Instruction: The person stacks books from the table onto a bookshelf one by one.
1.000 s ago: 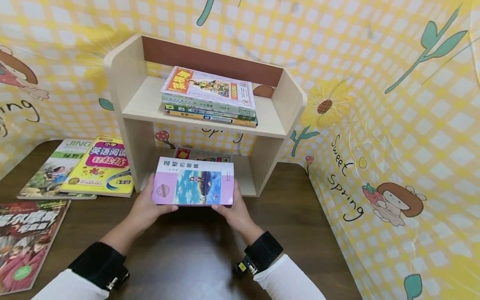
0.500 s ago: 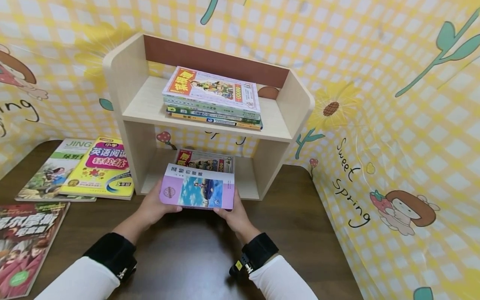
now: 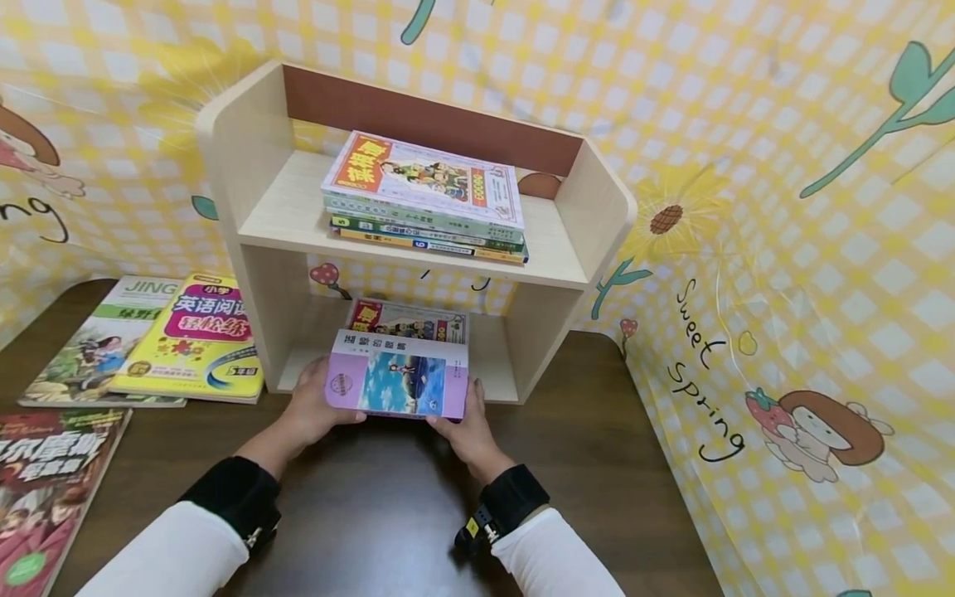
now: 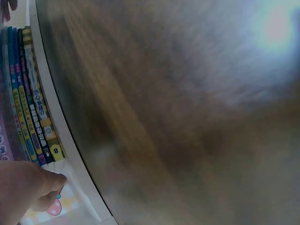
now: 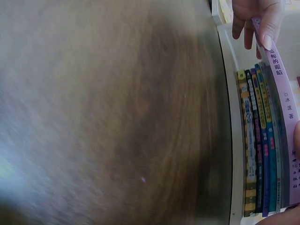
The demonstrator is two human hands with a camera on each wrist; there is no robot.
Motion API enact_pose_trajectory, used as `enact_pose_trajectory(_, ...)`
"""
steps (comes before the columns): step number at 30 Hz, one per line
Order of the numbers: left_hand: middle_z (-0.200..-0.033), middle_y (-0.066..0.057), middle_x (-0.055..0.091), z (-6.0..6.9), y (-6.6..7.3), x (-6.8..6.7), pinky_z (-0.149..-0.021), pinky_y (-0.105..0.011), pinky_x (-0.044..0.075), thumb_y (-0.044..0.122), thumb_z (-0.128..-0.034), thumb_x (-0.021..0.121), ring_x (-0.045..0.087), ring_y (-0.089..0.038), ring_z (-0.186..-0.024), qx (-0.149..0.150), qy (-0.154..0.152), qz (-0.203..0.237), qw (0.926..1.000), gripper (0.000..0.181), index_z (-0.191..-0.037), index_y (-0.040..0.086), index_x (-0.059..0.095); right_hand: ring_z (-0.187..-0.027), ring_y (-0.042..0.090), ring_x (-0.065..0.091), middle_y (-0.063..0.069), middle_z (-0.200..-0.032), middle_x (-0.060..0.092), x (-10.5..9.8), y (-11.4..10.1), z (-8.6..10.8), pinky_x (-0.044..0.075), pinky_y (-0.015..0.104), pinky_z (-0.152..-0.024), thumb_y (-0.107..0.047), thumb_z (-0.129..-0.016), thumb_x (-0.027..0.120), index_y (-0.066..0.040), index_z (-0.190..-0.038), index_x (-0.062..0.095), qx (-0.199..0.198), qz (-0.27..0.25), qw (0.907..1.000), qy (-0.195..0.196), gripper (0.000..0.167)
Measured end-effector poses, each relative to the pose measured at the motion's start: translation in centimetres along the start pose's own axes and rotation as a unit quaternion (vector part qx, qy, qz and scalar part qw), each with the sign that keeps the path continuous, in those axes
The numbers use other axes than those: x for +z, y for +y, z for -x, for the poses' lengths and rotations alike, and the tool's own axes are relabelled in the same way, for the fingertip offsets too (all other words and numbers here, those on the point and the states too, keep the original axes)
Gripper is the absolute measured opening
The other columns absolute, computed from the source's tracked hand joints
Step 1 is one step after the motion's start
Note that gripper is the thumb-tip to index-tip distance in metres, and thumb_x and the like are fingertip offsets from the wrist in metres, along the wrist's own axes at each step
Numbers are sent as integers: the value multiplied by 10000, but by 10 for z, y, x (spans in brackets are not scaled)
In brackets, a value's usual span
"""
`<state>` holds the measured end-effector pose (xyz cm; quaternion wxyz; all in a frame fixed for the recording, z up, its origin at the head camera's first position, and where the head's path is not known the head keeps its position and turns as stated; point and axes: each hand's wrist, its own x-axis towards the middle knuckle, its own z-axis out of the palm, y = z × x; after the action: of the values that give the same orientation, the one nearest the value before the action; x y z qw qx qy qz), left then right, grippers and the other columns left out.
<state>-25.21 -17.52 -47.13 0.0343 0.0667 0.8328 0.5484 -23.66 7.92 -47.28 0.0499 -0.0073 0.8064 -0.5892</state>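
Lilac book point(image 3: 406, 381): bore blue sea picture | Location: over book stack point(image 3: 410, 322), lower shelf point(image 3: 492, 356) | Grip: left hand point(image 3: 308, 408), right hand point(image 3: 472, 431) held opposite ends | Change: had descended, exposing more stack at far side

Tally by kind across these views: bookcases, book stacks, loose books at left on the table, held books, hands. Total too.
Bookcase: 1
Stacks, counted whole: upper-shelf stack, lower-shelf stack: 2
Loose books: green-and-white book, yellow book, dark red book: 3
Held: purple book: 1
Hands: left hand, right hand: 2
Total: 9
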Motion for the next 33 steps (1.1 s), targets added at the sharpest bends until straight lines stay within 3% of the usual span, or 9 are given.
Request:
enact_pose_trajectory(7, -1524, -293, 174, -20, 2, 1, -1084, -654, 22, 217, -726, 847, 69, -513, -1371, 1, 19, -569, 9984, 1049, -1508, 6, 181, -1448, 370, 128, 187, -1597, 64, -2, -1, -19, 103, 540, -1170, -73, -881, 694, -67, -1548, 94, -363, 197, 9991, 71, 897)
enact_pose_trajectory(17, -1548, -319, 31, -40, 6, -3, -1116, -641, 34, 232, -717, 849, -16, -529, -1390, -630, -88, -917, 9938, 1173, -1523, -28, 38, -1472, 352, -1, 219, -1600, 2, -2, -8, -36, 76, 503, -1181, -119, -901, 679, 3, -1537, 48, -131, 942, 9954, 148, 904)
enact_pose_trajectory(33, -1525, -350, 80, -68, 7, -6, -1119, -616, -21, 241, -734, 835, -7, -516, -1397, -268, -255, -1191, 9922, 1136, -1493, -102, 64, -1466, 363, -37, 248, -1588, -24, -4, -13, -59, 72, 501, -1182, -119, -908, 660, 30, -1526, 16, -54, 964, 9952, 158, 905)
